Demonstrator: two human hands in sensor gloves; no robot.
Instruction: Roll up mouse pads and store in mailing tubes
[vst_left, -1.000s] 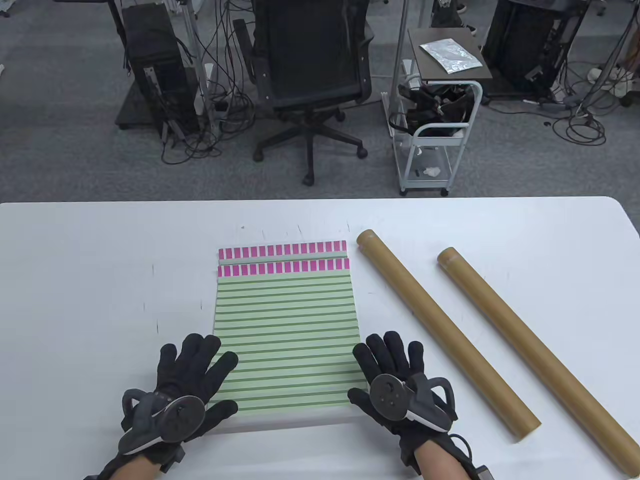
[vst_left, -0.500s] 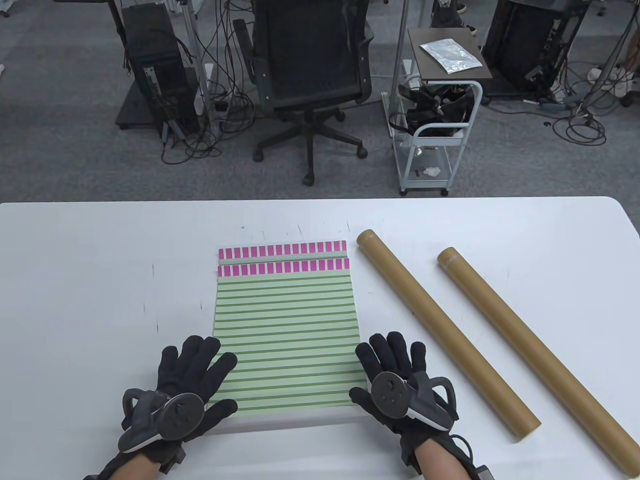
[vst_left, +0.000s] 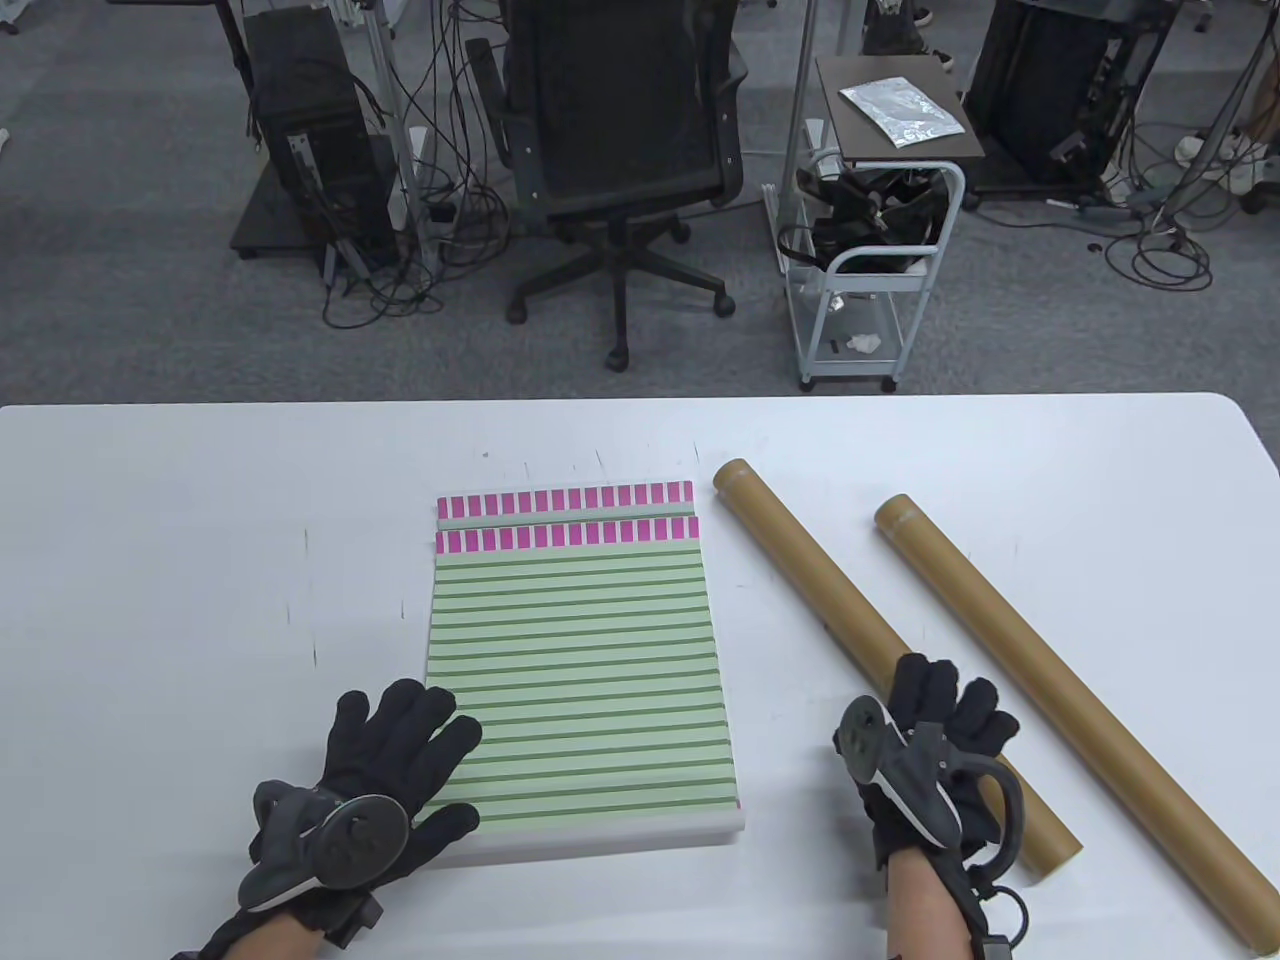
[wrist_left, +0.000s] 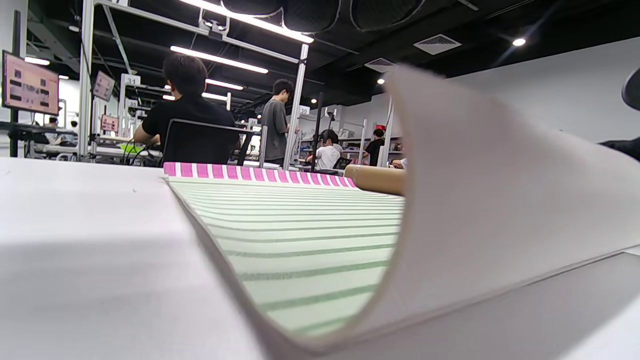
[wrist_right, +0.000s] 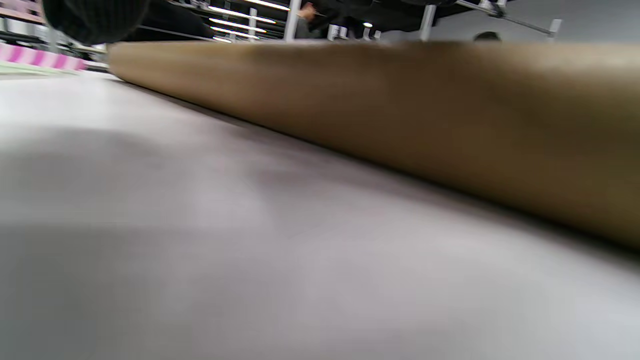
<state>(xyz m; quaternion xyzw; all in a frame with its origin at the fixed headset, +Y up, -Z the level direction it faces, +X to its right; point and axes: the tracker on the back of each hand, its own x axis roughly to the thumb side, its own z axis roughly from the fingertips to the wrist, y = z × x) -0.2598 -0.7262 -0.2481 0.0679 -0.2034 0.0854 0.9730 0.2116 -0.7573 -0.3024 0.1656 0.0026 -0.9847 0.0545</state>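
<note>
Two green-striped mouse pads with pink far edges lie stacked mid-table: the top pad (vst_left: 580, 680) and, under it, the lower pad (vst_left: 565, 498). My left hand (vst_left: 400, 750) holds the top pad's near left corner. In the left wrist view the top pad (wrist_left: 300, 235) has its white underside (wrist_left: 500, 200) curled up off the table. Two brown mailing tubes lie to the right, a near tube (vst_left: 810, 570) and a far tube (vst_left: 1050, 690). My right hand (vst_left: 945, 715) lies over the near tube, which fills the right wrist view (wrist_right: 400, 110). The thumb is hidden.
The white table (vst_left: 200, 560) reaches to the frame's left and right edges. Behind it on the floor stand an office chair (vst_left: 620, 150) and a white cart (vst_left: 870, 260). The near tube's far end (wrist_left: 377, 179) shows in the left wrist view.
My right hand left the pad's near right corner and moved right onto the near tube. That corner now lies flat. My left hand stayed at the near left corner.
</note>
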